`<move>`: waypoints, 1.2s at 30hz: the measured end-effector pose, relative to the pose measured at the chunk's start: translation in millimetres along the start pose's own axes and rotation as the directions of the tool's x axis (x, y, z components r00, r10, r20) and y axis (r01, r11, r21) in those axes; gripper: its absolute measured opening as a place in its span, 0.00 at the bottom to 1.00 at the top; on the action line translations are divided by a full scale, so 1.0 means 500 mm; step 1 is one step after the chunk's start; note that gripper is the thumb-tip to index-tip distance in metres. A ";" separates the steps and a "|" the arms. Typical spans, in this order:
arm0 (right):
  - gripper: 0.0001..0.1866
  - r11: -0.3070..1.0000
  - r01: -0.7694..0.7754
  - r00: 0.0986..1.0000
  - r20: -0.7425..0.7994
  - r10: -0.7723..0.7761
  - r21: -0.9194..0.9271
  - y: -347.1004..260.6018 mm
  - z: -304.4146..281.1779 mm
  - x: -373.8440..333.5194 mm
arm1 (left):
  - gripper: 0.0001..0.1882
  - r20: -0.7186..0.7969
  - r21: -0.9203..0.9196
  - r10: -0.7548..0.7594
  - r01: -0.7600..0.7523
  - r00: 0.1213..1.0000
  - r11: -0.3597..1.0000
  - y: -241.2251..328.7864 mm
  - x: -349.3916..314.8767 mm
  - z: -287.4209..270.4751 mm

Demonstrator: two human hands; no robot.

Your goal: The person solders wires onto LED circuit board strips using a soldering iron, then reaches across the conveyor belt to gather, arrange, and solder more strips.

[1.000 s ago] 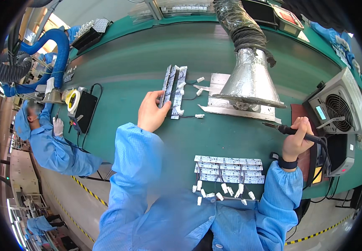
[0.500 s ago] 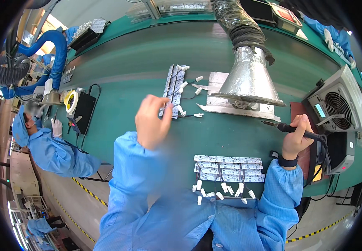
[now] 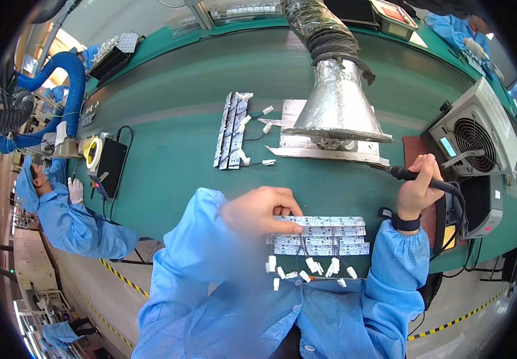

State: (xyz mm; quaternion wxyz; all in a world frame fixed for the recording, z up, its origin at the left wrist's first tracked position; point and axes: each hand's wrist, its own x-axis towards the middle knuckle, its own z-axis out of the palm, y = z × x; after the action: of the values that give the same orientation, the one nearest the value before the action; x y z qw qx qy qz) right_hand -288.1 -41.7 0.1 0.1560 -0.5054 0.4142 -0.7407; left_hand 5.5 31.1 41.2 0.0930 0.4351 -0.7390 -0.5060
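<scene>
In front of my body lie several white circuit board strips [image 3: 342,241] in a stack of rows. Dark wires with white plug connectors [image 3: 335,267] trail from them toward me. My left hand [image 3: 264,209] is at their left end, thumb and fingers closed on the edge of the top circuit board strip [image 3: 330,221]. Held in my right hand [image 3: 420,185] is a soldering iron [image 3: 405,173], its tip pointing left beside the white board under the fume hood. A second group of circuit board strips [image 3: 229,134], with wires and connectors, lies further off to the left.
A foil-covered fume funnel [image 3: 336,102] hangs over a white board [image 3: 291,149]. At right stand a fan unit [image 3: 476,134] and a soldering station [image 3: 479,209]. A black box with a yellow-white reel [image 3: 95,154] stands left, near a co-worker in blue [image 3: 67,209].
My left hand has come down and right, from beside the far strips to the near ones. The right hand still holds the soldering iron in much the same place. The view has shifted slightly.
</scene>
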 end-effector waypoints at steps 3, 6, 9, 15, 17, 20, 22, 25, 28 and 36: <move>0.21 0.999 0.025 0.998 -0.053 -0.026 -0.032 -0.007 -0.002 0.009 | 0.14 -0.053 -0.217 -0.016 0.005 0.998 0.976 -0.010 0.014 -0.010; 0.21 0.999 0.023 0.994 -0.102 -0.026 -0.032 -0.004 -0.008 0.016 | 0.19 -0.140 -0.467 -0.133 0.053 0.981 0.882 -0.025 0.053 0.000; 0.20 0.999 0.002 0.995 -0.097 -0.007 -0.048 -0.003 -0.011 0.011 | 0.22 -0.168 -0.542 -0.190 0.070 0.967 0.838 -0.042 0.083 0.008; 0.20 0.987 0.142 0.988 0.052 -0.146 0.074 -0.056 0.027 -0.035 | 0.21 -0.361 -0.328 -0.005 -0.122 0.933 0.937 -0.080 0.080 0.033; 0.21 0.967 0.238 0.957 0.150 -0.250 0.091 -0.070 0.038 -0.055 | 0.20 -0.445 -0.153 0.153 -0.244 0.882 0.958 -0.078 0.083 0.042; 0.20 0.928 0.330 0.897 0.249 -0.366 0.175 -0.090 0.070 -0.081 | 0.19 -0.517 -0.068 0.148 -0.213 0.843 0.975 -0.071 0.085 0.054; 0.19 0.915 0.362 0.853 0.332 -0.402 0.177 -0.091 0.079 -0.093 | 0.18 -0.524 -0.075 0.134 -0.202 0.841 0.976 -0.072 0.082 0.056; 0.18 0.914 0.368 0.827 0.388 -0.406 0.171 -0.089 0.090 -0.105 | 0.19 -0.510 -0.112 0.106 -0.188 0.854 0.976 -0.069 0.079 0.052; 0.17 0.919 0.362 0.812 0.432 -0.393 0.156 -0.088 0.096 -0.111 | 0.20 -0.491 -0.152 0.083 -0.179 0.867 0.972 -0.069 0.078 0.051; 0.17 0.921 0.360 0.803 0.452 -0.388 0.151 -0.082 0.102 -0.117 | 0.20 -0.498 -0.147 0.074 -0.168 0.864 0.975 -0.071 0.078 0.051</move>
State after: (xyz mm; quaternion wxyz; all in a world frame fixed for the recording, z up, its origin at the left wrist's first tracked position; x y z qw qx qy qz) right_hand -209.7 -2.1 3.2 0.1178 -0.7375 0.2342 -0.6224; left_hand -13.1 15.6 -12.0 0.3486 0.4909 -0.6669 -0.4390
